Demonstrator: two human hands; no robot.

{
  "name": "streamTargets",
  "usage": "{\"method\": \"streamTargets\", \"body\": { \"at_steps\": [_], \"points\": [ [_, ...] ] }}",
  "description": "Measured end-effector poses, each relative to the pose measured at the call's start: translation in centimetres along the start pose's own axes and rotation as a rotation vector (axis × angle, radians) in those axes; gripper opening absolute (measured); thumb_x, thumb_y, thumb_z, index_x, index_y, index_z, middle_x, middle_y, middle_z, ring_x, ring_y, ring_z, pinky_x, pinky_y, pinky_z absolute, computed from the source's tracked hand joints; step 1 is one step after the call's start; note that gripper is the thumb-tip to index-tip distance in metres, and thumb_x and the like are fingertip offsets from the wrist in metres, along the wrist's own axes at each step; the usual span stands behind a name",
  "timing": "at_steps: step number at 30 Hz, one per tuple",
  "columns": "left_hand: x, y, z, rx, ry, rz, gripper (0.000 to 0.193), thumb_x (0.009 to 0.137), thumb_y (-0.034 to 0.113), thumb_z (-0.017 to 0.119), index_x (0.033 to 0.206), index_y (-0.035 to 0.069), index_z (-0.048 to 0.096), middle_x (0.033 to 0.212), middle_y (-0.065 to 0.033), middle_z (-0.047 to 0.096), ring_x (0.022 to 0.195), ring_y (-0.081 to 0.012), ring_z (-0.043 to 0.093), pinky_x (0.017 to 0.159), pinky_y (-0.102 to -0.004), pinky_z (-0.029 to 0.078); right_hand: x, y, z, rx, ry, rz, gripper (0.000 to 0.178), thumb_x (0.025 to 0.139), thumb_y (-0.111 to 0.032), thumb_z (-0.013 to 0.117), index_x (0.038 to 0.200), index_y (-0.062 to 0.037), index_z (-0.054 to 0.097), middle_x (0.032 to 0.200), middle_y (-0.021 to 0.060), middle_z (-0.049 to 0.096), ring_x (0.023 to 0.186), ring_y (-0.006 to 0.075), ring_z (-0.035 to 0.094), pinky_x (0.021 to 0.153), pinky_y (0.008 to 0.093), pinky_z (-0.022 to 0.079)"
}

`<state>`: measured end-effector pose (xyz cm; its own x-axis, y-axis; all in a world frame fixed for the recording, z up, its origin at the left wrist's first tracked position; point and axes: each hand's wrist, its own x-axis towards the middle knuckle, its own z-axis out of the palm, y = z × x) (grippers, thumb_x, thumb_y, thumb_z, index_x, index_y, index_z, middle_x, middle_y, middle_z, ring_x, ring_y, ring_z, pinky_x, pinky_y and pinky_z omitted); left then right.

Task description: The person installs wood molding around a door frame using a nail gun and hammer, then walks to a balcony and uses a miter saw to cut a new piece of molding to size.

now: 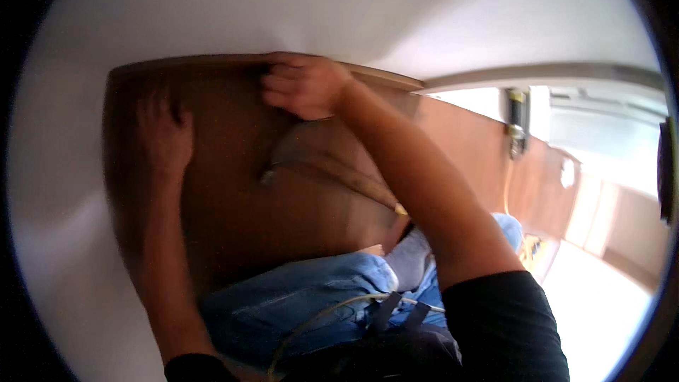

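My left hand lies on the dark brown floor near the left corner, its fingers stretched out and a little apart, blurred. At the foot of the far wall, my right hand is closed, with its fingertips at the thin brown baseboard strip. Whatever the right fingers grip, if anything, is hidden. Between my arms and my legs lies a blurred tool with a long wooden handle, looking like a hammer; its handle points toward my foot.
White walls close in ahead and at the left. My jeans-clad legs and grey sock are folded close below. A black and yellow power tool with a yellow hose or cord stands at the right, near a bright opening.
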<state>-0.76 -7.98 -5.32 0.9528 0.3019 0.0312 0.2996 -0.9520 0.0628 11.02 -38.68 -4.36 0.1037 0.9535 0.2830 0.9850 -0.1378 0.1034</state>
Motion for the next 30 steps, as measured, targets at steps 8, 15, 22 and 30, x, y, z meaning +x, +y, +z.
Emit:
{"method": "streamTargets", "body": {
  "at_steps": [8,15,22,30],
  "points": [
    [0.8,0.1,0.3,-0.110,0.110,0.079,0.064,0.101,0.041,0.062,0.156,0.013,0.047,0.163,-0.0181,0.040,0.152,-0.0465,0.032,0.125,-0.0627,0.026,-0.2,-0.2,-1.6,-0.037,-0.110,0.047,0.029,0.093,-0.027,0.057,0.114,-0.0149,0.073,0.129,0.0089,0.071,0.127,0.0303,0.065,0.122,0.0451,0.043],
    [0.0,-0.7,0.7,-0.201,0.188,0.071,0.061,0.098,0.039,0.062,0.152,0.011,0.053,0.159,-0.0190,0.045,0.149,-0.0477,0.035,0.122,-0.0662,0.028,0.7,-0.4,-1.2,-0.028,-0.083,0.031,0.031,0.080,-0.021,0.066,0.108,-0.0082,0.070,0.120,0.0106,0.072,0.112,0.0283,0.069,0.119,0.0472,0.046],
    [0.3,-0.3,-0.7,-0.212,0.128,0.052,0.060,0.103,0.040,0.054,0.154,0.010,0.050,0.161,-0.0170,0.043,0.153,-0.0411,0.032,0.124,-0.0605,0.028,1.4,-0.3,-1.9,-0.059,-0.097,0.043,0.030,0.081,-0.018,0.067,0.108,-0.0072,0.070,0.116,0.0109,0.073,0.110,0.0281,0.070,0.117,0.0481,0.046],
    [0.8,-1.0,-1.4,-0.249,0.104,0.023,0.067,0.104,0.043,0.052,0.158,0.005,0.043,0.162,-0.0172,0.042,0.154,-0.0401,0.032,0.125,-0.0596,0.028,2.0,-0.4,-2.4,-0.066,-0.094,0.029,0.032,0.081,-0.019,0.063,0.110,-0.0068,0.072,0.116,0.0115,0.073,0.107,0.0287,0.070,0.117,0.0488,0.046]
  ]
}}
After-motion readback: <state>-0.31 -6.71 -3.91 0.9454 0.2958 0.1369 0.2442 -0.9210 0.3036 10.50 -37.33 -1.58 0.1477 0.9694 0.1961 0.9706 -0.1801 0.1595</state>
